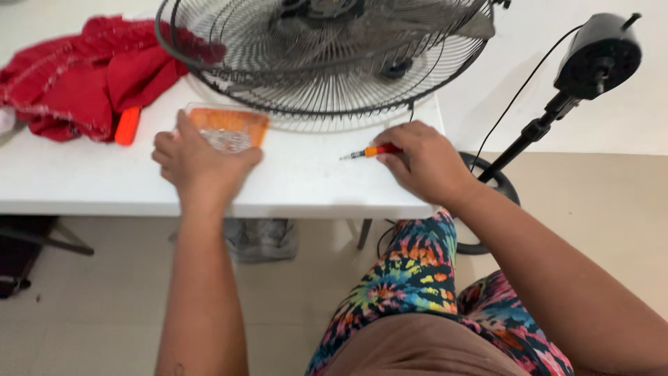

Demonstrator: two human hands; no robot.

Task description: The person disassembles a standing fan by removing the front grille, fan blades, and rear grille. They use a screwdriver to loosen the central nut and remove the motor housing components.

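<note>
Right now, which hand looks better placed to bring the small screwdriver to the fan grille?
Probably the right hand: it already grips the orange-handled screwdriver, just below the fan grille. The left hand rests over the clear orange-edged case.

Clear orange-edged plastic package [233, 127] on white table [306, 181], under left hand [198, 161]

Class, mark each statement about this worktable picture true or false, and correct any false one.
1. The right hand holds a small orange-handled screwdriver. True.
2. The left hand rests on a clear and orange case. True.
3. The fan grille stands on the floor. False: it lies on the white table.
4. The red cloth lies beside the right hand. False: it lies at the table's far left.
5. The fan stand is on the table. False: it stands on the floor.
</note>
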